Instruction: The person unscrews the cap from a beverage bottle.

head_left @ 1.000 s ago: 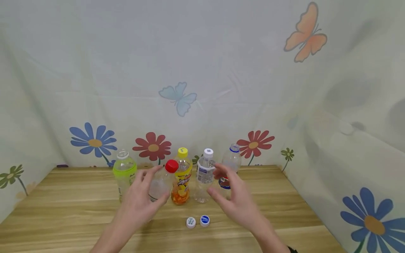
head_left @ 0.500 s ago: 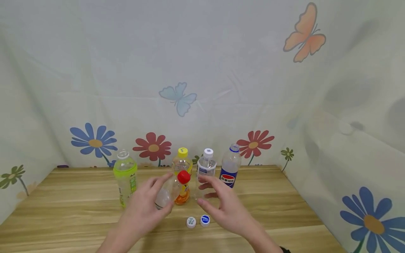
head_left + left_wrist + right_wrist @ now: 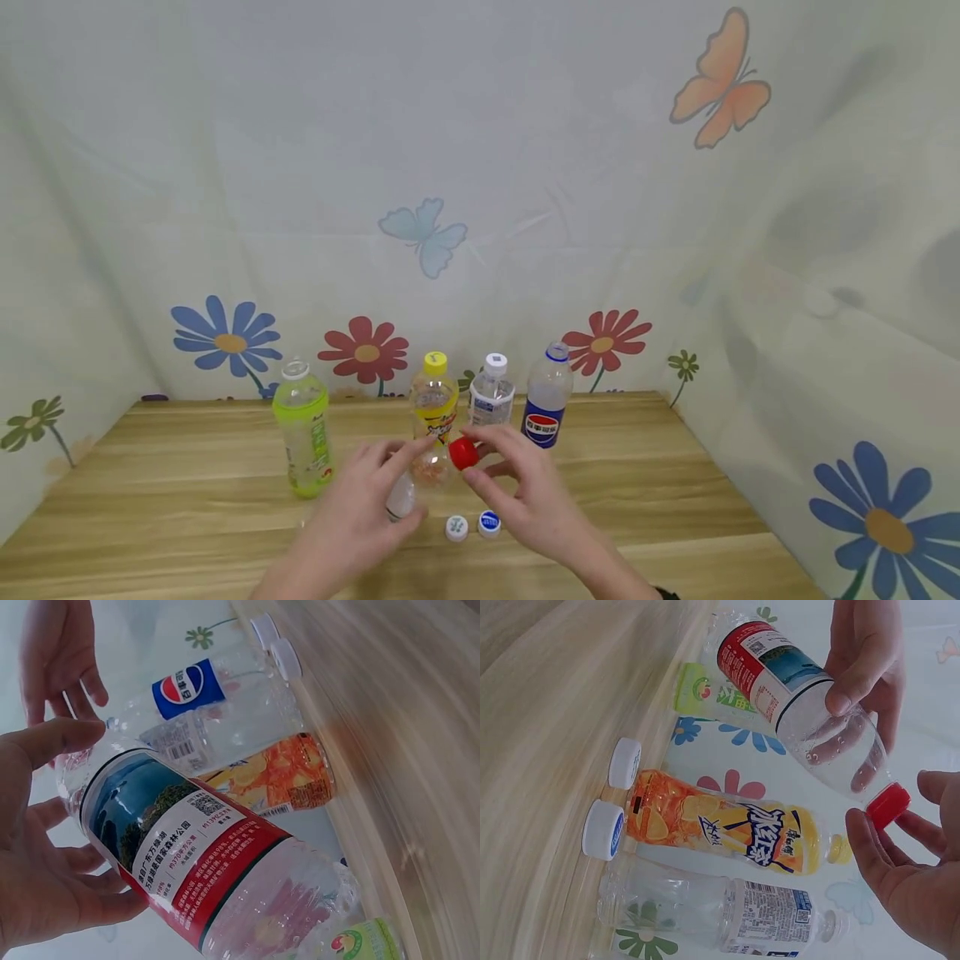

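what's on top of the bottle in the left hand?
A red cap sits on the bottle neck. The right hand's fingers close around it, touching or nearly so. The mouth beneath is covered.

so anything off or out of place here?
Two loose caps lie on the table, while the green-label bottle and the Pepsi bottle stand uncapped. The left hand holds the red-capped bottle tilted. No spill visible.

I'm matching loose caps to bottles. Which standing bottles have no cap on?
Two: the green-labelled bottle at the far left and the Pepsi bottle at the far right. The yellow-capped and white-capped bottles between them are closed.
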Action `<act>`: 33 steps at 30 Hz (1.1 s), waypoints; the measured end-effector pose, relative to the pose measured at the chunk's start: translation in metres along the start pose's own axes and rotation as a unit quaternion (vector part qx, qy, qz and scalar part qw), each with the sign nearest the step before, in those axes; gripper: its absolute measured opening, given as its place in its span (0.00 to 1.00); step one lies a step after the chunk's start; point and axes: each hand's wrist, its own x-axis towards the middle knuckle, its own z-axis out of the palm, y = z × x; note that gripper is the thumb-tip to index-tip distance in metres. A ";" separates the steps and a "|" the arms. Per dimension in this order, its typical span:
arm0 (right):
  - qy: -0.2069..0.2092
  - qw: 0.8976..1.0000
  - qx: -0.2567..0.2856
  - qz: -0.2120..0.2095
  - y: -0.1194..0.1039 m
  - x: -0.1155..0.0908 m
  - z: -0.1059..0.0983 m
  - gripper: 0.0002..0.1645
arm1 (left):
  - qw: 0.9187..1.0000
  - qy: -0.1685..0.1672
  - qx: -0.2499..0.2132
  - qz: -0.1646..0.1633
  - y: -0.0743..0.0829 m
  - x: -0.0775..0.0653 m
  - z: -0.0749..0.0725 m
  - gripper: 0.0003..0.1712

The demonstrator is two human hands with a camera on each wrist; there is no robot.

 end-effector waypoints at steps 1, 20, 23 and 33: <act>0.002 1.000 -0.003 -0.003 0.000 0.000 0.000 0.22 | 1.000 -0.006 -0.001 0.003 0.000 0.000 0.000 0.43; -0.005 0.998 -0.042 0.045 -0.006 -0.002 -0.008 0.15 | 0.998 -0.062 -0.020 0.022 0.006 -0.003 0.002 0.44; 0.000 0.998 -0.046 0.042 -0.006 -0.002 -0.009 0.14 | 0.998 -0.057 -0.017 0.023 0.005 -0.003 0.003 0.44; 0.022 0.999 -0.040 0.020 -0.007 -0.003 -0.011 0.13 | 0.998 -0.047 -0.019 0.025 0.001 -0.002 0.000 0.50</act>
